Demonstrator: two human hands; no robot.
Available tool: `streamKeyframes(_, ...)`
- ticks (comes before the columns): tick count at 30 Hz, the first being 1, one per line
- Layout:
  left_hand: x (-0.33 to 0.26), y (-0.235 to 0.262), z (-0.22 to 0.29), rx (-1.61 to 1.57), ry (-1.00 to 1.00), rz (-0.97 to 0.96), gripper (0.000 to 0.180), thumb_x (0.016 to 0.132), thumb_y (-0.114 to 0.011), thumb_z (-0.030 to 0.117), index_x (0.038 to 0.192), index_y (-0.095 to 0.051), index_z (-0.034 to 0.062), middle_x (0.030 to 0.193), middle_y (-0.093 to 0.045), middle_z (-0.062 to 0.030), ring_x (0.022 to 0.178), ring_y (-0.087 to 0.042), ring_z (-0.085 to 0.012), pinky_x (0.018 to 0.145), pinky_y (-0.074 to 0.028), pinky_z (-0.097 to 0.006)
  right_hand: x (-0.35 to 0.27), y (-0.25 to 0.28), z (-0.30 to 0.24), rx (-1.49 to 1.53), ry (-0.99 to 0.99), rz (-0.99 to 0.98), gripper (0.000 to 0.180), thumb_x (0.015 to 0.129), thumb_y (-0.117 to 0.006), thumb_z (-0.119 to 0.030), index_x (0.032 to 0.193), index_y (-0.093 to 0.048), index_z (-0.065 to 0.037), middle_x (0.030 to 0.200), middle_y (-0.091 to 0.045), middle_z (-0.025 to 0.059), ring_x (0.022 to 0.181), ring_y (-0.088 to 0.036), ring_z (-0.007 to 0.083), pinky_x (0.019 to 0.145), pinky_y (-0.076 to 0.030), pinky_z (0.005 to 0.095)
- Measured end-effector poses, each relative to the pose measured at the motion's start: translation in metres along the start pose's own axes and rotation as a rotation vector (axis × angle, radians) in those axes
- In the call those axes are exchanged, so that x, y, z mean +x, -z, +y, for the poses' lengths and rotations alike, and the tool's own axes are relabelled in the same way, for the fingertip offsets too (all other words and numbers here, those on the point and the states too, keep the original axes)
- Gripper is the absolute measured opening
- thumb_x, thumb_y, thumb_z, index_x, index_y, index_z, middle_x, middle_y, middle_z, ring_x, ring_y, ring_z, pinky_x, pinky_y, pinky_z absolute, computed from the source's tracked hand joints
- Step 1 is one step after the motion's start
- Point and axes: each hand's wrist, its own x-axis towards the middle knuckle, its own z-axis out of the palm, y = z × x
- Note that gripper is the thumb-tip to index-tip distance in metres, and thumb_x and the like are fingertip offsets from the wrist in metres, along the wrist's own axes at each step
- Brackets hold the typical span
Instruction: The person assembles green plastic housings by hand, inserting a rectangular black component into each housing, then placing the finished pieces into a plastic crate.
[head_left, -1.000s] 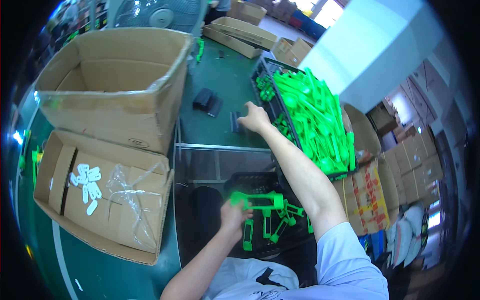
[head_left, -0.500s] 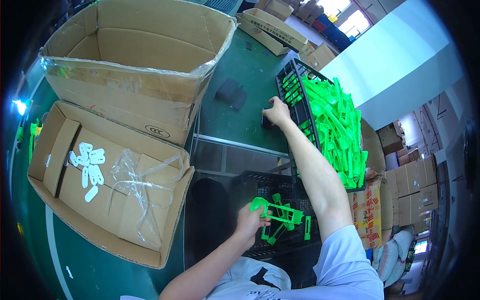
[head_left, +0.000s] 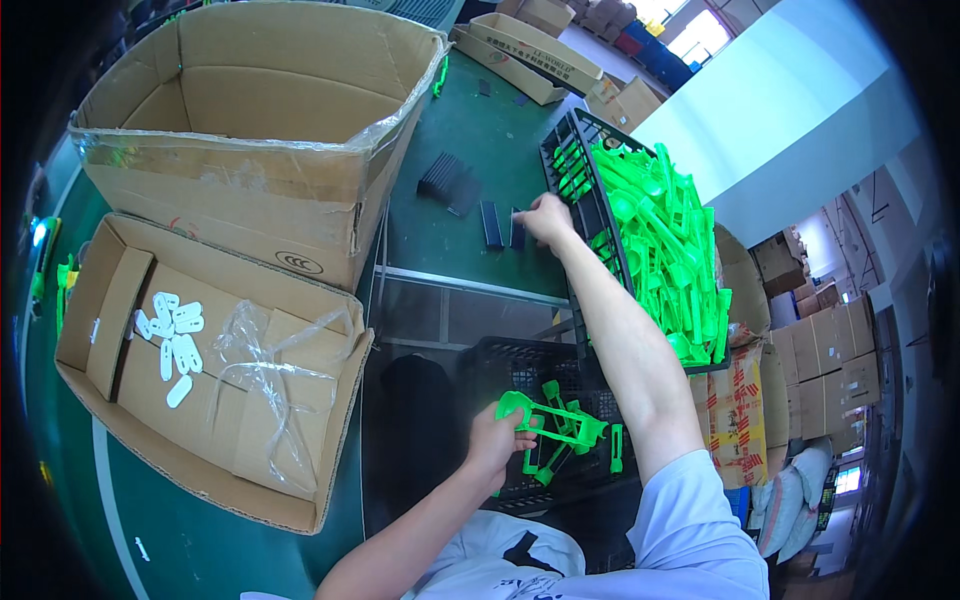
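My left hand (head_left: 497, 440) is closed round a long green plastic part (head_left: 550, 420), an open frame with a rounded, scoop-like end, above a black crate. My right arm reaches forward over the green table. There, my right hand (head_left: 548, 219) pinches a small dark rectangular strip (head_left: 517, 232) at its fingertips. A similar dark strip (head_left: 491, 225) lies just left of it. Farther left is a row of thin dark pieces (head_left: 449, 183). Right of this hand, a black crate (head_left: 590, 185) is heaped with green plastic parts (head_left: 660, 240).
Below my left hand, the lower black crate (head_left: 500, 365) contains several green parts. On the left stand a tall cardboard box (head_left: 230, 185) and a shallow carton (head_left: 215, 475) with white oval pieces (head_left: 180, 325) and clear plastic film (head_left: 270, 370). A long carton (head_left: 530, 60) sits at the back.
My right hand has shifted slightly left, and two separate dark strips now show beside it. My left hand keeps hold of the green part. The whole view has shifted a little.
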Motion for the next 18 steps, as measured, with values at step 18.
streamKeyframes(18, 0.004, -0.003, -0.003, 0.086, -0.02, 0.031, 0.017, 0.097, -0.05, 0.005, 0.113, -0.054, -0.0002, 0.099, -0.063, -0.0131, 0.078, -0.064, -0.0177, 0.068, -0.057, -0.03, -0.046, 0.005, -0.008, 0.644, -0.006, -0.109, 0.06, 0.074, -0.067, 0.008, 0.131, -0.047, 0.009, 0.084, -0.065, 0.0127, 0.068, -0.065, 0.0186, 0.055, -0.057, 0.0328)
